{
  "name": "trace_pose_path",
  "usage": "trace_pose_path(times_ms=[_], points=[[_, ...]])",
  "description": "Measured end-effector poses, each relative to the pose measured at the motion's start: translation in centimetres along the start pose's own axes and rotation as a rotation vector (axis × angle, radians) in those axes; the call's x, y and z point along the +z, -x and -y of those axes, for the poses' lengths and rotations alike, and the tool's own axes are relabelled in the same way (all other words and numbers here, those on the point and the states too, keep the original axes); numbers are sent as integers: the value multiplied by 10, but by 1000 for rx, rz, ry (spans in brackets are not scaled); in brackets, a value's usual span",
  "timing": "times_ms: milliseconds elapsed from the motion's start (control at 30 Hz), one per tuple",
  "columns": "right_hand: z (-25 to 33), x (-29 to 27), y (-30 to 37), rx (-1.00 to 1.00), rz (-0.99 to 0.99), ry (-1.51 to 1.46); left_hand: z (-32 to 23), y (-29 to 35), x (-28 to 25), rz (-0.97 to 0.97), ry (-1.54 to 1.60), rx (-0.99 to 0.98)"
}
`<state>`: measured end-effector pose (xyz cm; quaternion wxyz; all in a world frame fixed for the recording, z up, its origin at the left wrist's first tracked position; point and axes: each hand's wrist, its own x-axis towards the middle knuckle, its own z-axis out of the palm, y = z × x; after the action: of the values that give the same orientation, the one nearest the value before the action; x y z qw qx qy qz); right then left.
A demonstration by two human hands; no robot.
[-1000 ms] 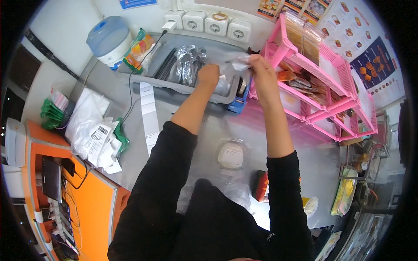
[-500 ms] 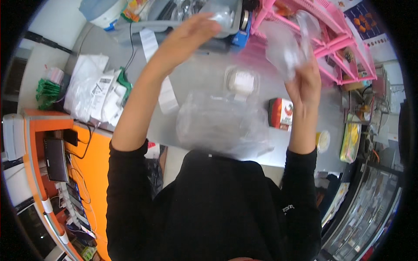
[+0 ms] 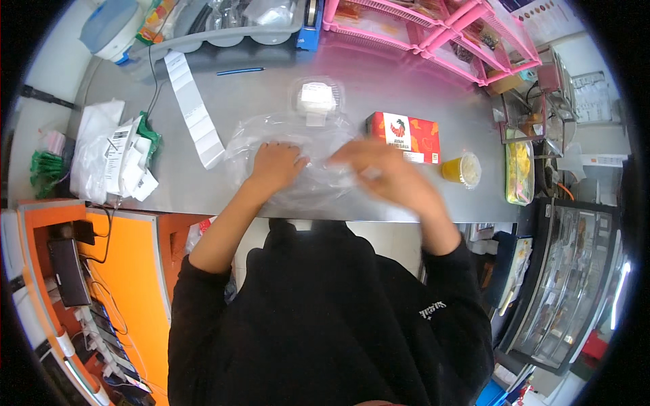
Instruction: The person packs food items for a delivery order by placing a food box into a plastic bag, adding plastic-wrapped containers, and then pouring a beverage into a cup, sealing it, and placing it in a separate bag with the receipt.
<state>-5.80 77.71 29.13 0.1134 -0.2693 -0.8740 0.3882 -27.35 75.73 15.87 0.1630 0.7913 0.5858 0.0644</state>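
A clear plastic bag (image 3: 315,176) lies spread and crumpled on the metal counter in front of me. On its left part rests my left hand (image 3: 276,167), palm down, fingers bent over the film and thumb held apart. Over the bag's right side is my right hand (image 3: 387,172), smeared by motion, so its fingers and anything in them cannot be made out. Just beyond the bag sits a clear lidded food container (image 3: 317,97) with a white label. To the right stand a red and white food box (image 3: 406,137) and a lidded cup of yellow contents (image 3: 462,170).
A grey tray (image 3: 230,37) of packaged items and pink tiered racks (image 3: 413,40) line the back. A long paper strip (image 3: 195,111) and a blue pen (image 3: 240,71) lie left of centre. White bags and papers (image 3: 120,152) cover the left end.
Both hands have come down and nearer to me: the left from the grey tray, the right from beside the pink rack, where it held clear plastic. The whole view has shifted too.
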Motion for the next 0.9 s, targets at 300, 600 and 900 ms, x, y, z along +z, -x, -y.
trace_pose_path(times_ms=[300,600,900], points=[[-144,-35,62,338,-15,781,-18,31,20,-245,-216,-28],[-13,-84,15,66,-72,803,25,111,5,-794,468,-747],[28,43,-51,-501,201,189,35,82,32,-513,1407,-548]])
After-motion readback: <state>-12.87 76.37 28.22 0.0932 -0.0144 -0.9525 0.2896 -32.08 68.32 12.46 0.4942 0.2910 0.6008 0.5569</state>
